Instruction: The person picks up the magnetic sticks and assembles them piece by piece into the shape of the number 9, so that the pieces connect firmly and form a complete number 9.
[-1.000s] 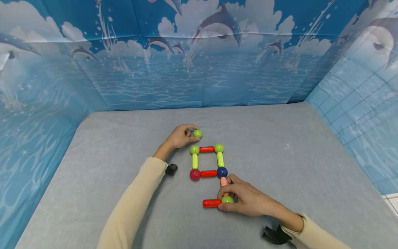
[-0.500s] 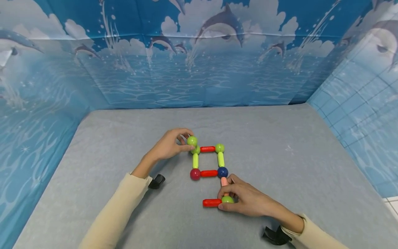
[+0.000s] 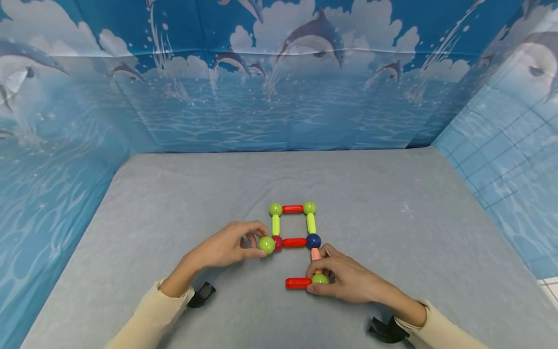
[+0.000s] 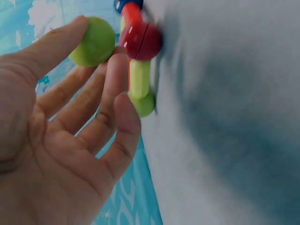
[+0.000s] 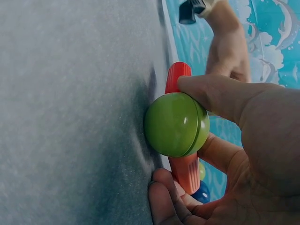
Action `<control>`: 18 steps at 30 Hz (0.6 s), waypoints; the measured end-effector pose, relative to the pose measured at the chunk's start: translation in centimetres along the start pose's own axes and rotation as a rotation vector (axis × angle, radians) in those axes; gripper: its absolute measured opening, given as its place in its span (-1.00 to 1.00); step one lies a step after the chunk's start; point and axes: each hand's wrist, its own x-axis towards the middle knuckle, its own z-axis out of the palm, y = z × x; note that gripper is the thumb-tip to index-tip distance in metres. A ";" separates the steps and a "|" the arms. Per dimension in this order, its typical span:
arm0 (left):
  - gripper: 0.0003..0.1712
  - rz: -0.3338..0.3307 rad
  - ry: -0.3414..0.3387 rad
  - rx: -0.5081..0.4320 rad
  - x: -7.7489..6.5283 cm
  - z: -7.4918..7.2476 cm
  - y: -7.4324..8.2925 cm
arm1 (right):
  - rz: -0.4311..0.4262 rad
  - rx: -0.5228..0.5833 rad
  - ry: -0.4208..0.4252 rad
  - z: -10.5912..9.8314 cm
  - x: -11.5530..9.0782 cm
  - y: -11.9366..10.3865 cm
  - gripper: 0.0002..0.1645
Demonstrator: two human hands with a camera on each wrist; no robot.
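Between thumb and fingertips my left hand (image 3: 224, 245) pinches a loose green ball (image 3: 267, 245), raised beside the dark red ball (image 3: 277, 243) and overlapping it in the head view. That red ball is the near-left corner of a square of toy balls and rods, with a blue ball (image 3: 313, 241) at near right and green balls (image 3: 275, 209) at the far corners. An orange rod (image 3: 316, 254) runs from the blue ball towards me to another green ball (image 5: 176, 124). My right hand (image 3: 346, 278) grips this joint, its thumb at the red rod (image 3: 298, 283) that points left.
A grey cloth-covered table (image 3: 375, 189) spreads around the toy pieces. Behind and at the sides hangs a blue curtain (image 3: 283, 111) printed with dolphins. Black wrist straps (image 3: 202, 294) sit at both beige sleeves.
My left hand has carried the loose green ball from beyond the far-left corner, past it, down to the near-left red ball. My right hand stays at the same joint.
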 end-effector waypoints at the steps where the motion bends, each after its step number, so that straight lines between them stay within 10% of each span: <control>1: -0.64 0.002 -0.020 0.001 -0.3 0.3 0.0 | -0.001 0.001 0.000 0.0 0.0 0.0 -0.86; 18: -0.67 0.005 -0.182 0.060 -1.1 4.1 0.1 | -0.042 0.000 0.018 0.0 0.4 0.3 -0.86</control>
